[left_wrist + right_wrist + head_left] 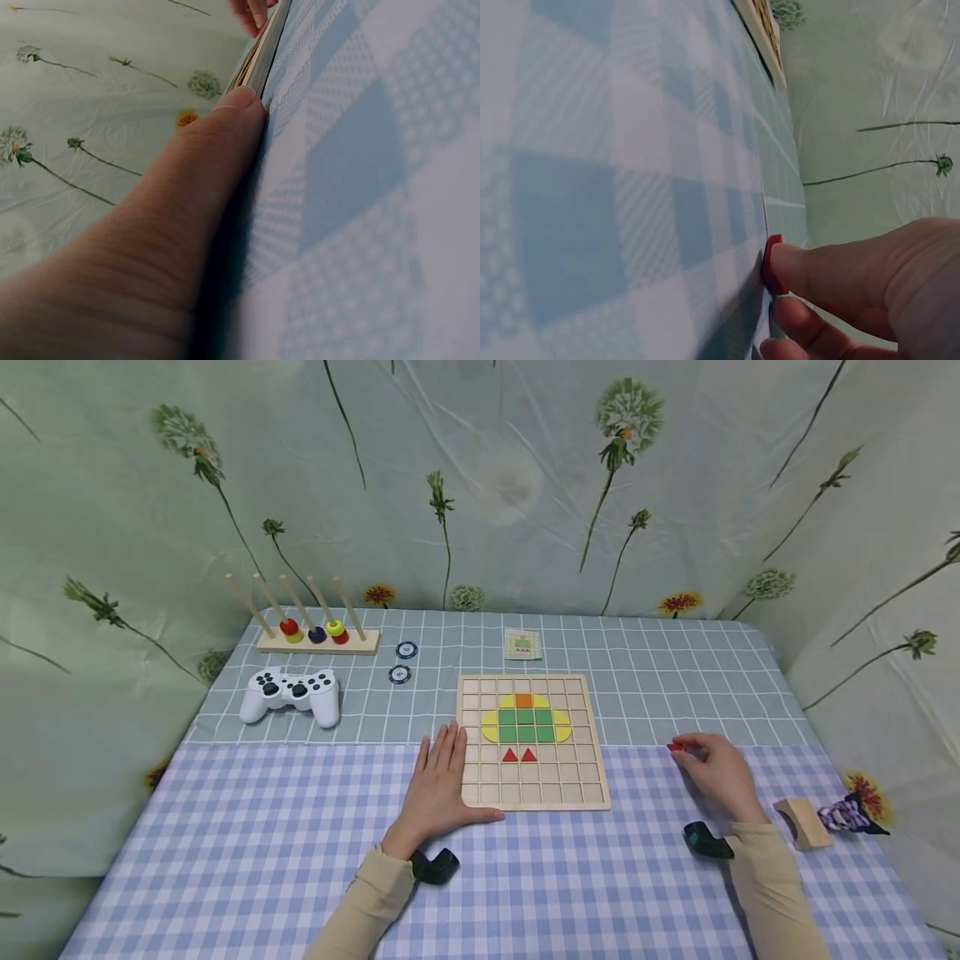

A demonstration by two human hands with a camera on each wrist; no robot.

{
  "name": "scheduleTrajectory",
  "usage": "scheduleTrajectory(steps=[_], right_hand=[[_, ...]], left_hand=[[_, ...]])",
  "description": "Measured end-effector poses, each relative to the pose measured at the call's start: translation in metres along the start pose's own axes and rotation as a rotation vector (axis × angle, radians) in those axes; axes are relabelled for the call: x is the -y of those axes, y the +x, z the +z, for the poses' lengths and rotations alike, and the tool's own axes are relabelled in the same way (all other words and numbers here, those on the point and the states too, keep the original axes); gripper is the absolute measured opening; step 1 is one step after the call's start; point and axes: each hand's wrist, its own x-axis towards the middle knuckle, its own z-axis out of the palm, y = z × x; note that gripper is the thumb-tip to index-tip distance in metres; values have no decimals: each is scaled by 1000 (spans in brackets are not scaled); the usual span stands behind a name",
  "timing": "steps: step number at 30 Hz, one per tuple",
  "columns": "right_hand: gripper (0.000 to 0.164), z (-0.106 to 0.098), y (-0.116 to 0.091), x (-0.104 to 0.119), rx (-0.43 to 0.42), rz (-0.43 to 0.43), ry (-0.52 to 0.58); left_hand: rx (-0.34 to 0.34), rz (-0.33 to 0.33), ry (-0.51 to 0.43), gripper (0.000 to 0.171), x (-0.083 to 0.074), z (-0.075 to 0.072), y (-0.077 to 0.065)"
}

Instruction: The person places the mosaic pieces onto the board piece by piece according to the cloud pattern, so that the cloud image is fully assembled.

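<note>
A square wooden grid board (570,795) lies in the middle of the table. Green squares (526,716), an orange square (523,701) and yellow curved pieces (562,727) form a rounded shape on it, with two red triangles (510,756) just below. My left hand (441,787) lies with straight fingers along the board's left edge; its thumb (202,154) reaches along the near edge. Off to the right of the board, my right hand (717,770) pinches a small red piece (769,259) between thumb and fingers, close over the checked cloth. The fingers cover part of that piece.
A small pattern card (522,644) lies behind the board. At the back left are a peg stand (352,647) with coloured beads, two poker chips (400,674) and a white game controller (322,700). A wooden arch block (806,825) and a purple patterned item (847,816) sit beyond my right wrist.
</note>
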Motion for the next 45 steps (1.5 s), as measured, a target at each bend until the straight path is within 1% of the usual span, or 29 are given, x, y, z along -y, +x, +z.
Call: scheduleTrajectory(steps=[3, 9, 12, 15, 17, 21, 24, 27, 30, 33, 40, 45], right_hand=[[20, -1, 1, -2, 17, 19, -9], [17, -4, 3, -3, 89, 68, 13], [14, -1, 3, -2, 62, 51, 43], [15, 7, 2, 3, -2, 13, 74], [17, 13, 2, 9, -32, -13, 92], [17, 26, 5, 29, -33, -34, 140], [14, 36, 8, 48, 3, -56, 168], [12, 45, 11, 65, 67, -87, 198], [11, 53, 13, 80, 129, -116, 231], [9, 60, 15, 94, 161, -145, 262], [11, 73, 19, 111, 187, -220, 255], [11, 78, 22, 116, 202, -240, 247]], left_hand=[[-3, 3, 3, 133, 1, 0, 0], [-13, 6, 2, 133, 1, 0, 0], [-21, 9, 1, 133, 1, 0, -1], [-18, 8, 0, 132, 1, 0, -1], [-20, 6, 1, 132, 1, 0, -1], [-17, 1, -2, 132, 1, -1, -2], [-28, 6, 0, 132, 1, -1, -2], [-41, 14, 4, 132, 0, -1, -2], [-41, 14, 1, 131, 0, -1, -2], [-36, 11, -2, 131, -1, -1, -2], [-31, 11, 4, 131, -2, -2, -1], [-37, 17, 3, 131, -2, -2, -1]])
